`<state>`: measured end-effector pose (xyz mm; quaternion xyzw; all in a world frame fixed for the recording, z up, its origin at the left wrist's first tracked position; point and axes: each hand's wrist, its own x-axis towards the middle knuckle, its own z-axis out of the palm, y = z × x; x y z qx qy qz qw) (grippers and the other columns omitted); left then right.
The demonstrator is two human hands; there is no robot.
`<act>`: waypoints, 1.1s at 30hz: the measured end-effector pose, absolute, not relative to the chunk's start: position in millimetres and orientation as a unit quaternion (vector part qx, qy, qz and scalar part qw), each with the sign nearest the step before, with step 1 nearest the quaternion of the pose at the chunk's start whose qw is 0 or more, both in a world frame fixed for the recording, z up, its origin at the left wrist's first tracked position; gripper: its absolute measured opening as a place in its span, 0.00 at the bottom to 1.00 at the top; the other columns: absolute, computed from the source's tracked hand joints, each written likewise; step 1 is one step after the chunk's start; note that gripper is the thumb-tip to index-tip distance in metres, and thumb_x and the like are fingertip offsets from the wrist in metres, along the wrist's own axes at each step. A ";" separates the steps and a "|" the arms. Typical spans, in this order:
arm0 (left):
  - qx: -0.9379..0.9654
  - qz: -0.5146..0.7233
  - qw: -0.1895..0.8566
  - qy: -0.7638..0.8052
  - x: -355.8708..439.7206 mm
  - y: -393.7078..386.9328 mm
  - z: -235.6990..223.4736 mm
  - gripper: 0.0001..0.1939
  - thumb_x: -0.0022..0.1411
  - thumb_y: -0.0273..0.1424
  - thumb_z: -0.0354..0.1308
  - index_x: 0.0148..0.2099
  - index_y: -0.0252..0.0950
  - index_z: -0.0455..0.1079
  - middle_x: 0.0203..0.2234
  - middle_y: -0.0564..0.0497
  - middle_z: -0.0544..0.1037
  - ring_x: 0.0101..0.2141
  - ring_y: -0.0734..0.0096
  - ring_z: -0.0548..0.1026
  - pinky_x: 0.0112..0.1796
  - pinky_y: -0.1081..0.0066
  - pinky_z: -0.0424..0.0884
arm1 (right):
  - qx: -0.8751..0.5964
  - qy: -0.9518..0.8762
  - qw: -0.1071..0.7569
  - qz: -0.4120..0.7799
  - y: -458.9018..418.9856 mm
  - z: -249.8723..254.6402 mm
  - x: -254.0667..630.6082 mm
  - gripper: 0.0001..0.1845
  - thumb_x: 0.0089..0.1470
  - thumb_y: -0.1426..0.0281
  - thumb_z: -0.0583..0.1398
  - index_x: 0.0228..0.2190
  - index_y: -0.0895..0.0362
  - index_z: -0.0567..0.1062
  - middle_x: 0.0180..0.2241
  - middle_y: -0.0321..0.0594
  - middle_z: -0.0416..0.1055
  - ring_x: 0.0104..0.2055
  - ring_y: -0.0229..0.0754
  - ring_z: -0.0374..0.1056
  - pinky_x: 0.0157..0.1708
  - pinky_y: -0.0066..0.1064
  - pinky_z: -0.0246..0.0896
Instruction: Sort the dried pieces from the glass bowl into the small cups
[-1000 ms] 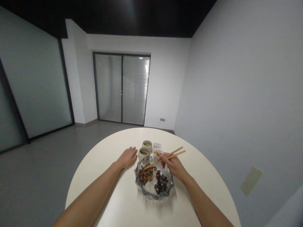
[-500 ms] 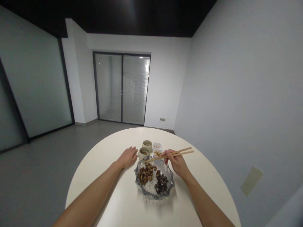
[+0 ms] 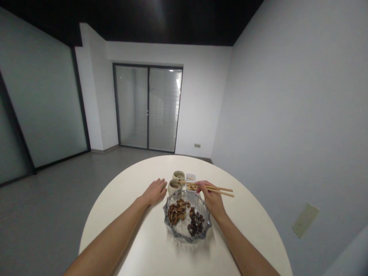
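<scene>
Wooden chopsticks (image 3: 217, 189) are gripped in my right hand (image 3: 212, 196), their tips over the rim of the nearer beige cup (image 3: 174, 188). Some brown bits lie inside that cup; whether the tips pinch anything is too small to tell. My left hand (image 3: 156, 190) rests flat on the table, fingers extended, just left of this cup. Close in front stands a scalloped glass bowl (image 3: 186, 238) with brown striped pieces (image 3: 177, 211) on its left and dark glossy round pieces (image 3: 196, 223) on its right.
Behind the nearer cup is a second beige cup (image 3: 178, 175). Right of the cups sit a white dish (image 3: 191, 177) and another white dish with pale nut-like pieces (image 3: 192, 187), partly behind my right fingers. All stand on a round white table (image 3: 129, 218) beside a wall (image 3: 287, 115).
My right hand has turned the chopsticks: their tips have risen from the bowl's far edge to the nearer cup, while their back ends have dropped. My left hand is still.
</scene>
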<state>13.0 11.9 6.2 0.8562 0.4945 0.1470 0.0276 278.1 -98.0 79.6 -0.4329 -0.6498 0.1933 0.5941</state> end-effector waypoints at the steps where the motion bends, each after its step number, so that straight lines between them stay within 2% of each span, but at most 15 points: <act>1: 0.858 0.147 0.022 0.492 13.4 11.4 6.7 0.24 0.70 0.38 0.42 0.64 0.36 0.62 0.65 0.41 0.60 0.65 0.51 0.56 0.62 0.53 0.54 | -0.431 -0.651 0.594 0.193 -96.9 78.1 278.5 0.21 0.61 0.53 0.57 0.31 0.56 0.80 0.25 0.39 0.75 0.32 0.45 0.73 0.38 0.33 0.68; 13: 0.858 0.147 0.022 0.491 13.3 9.0 8.9 0.25 0.71 0.38 0.41 0.64 0.35 0.62 0.65 0.40 0.60 0.65 0.50 0.56 0.62 0.53 0.53 | -0.423 -0.670 0.580 0.189 -92.0 73.8 283.4 0.20 0.60 0.53 0.59 0.32 0.55 0.81 0.31 0.41 0.77 0.36 0.46 0.73 0.41 0.34 0.68; 20: 0.855 0.142 0.031 0.497 13.1 10.5 7.5 0.25 0.71 0.38 0.41 0.65 0.35 0.61 0.66 0.41 0.59 0.65 0.49 0.55 0.63 0.52 0.53 | -0.410 -0.667 0.589 0.199 -96.6 84.5 289.6 0.25 0.61 0.50 0.56 0.29 0.56 0.81 0.21 0.38 0.71 0.27 0.42 0.70 0.31 0.32 0.66; 28: 0.856 0.143 0.031 0.496 13.6 8.7 9.7 0.25 0.71 0.38 0.41 0.65 0.35 0.61 0.65 0.40 0.59 0.65 0.48 0.55 0.62 0.51 0.53 | -0.405 -0.692 0.531 0.274 -101.7 82.5 287.9 0.31 0.58 0.44 0.55 0.25 0.58 0.80 0.17 0.37 0.68 0.21 0.39 0.65 0.23 0.28 0.61; 33: 0.855 0.142 0.031 0.498 14.3 8.5 9.6 0.25 0.71 0.38 0.42 0.65 0.35 0.61 0.65 0.40 0.59 0.65 0.48 0.55 0.62 0.51 0.53 | -0.420 -0.707 0.487 0.293 -103.6 81.4 290.7 0.33 0.60 0.46 0.53 0.22 0.59 0.79 0.14 0.35 0.64 0.16 0.35 0.60 0.19 0.26 0.55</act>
